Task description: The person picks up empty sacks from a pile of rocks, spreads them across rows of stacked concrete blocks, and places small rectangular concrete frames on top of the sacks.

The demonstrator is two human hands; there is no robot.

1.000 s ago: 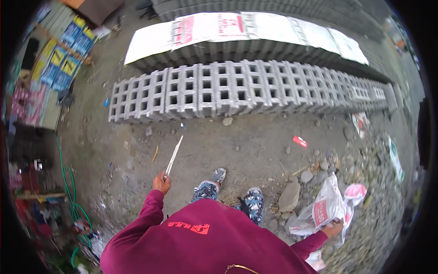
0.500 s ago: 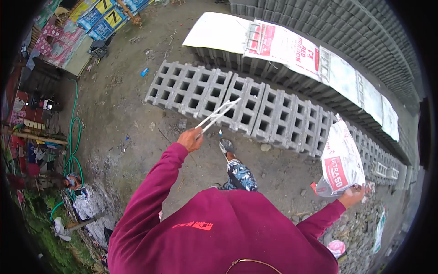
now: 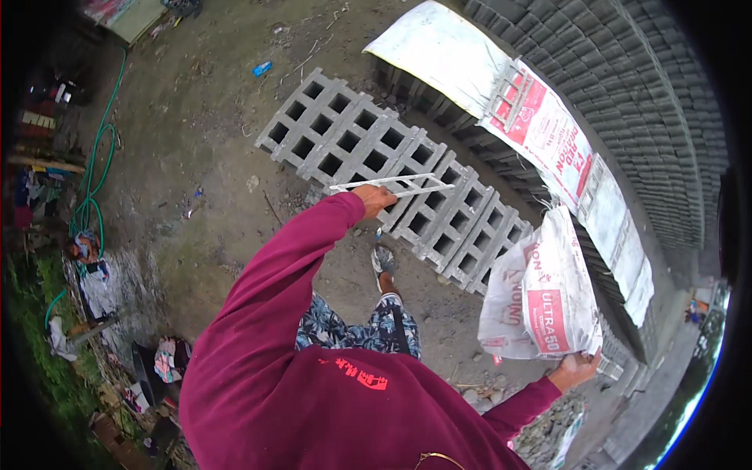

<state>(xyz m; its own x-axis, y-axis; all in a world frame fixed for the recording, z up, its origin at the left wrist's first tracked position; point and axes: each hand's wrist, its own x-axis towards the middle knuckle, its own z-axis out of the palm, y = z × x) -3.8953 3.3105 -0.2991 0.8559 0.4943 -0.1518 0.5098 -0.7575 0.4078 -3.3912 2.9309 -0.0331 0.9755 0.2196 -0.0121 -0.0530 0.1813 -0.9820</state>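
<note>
My left hand is closed around a slim, pale frame of thin strips, held above a row of grey hollow concrete blocks. What the strips are made of I cannot make out. At the lower right, my right hand grips a white woven sack with red print by one corner. The sack hangs open and slack, covering part of the block row behind it.
Behind the row stands a longer stack of blocks topped with white sheets. Piled grey blocks rise at the far right. Rubble lies near my right arm. A green hose coils on the left. My shoe is close to the blocks.
The view has turned and shifted. My left hand has come nearer the block row, and the pale frame now lies more level. The sack has swung left and spread wider in my right hand.
</note>
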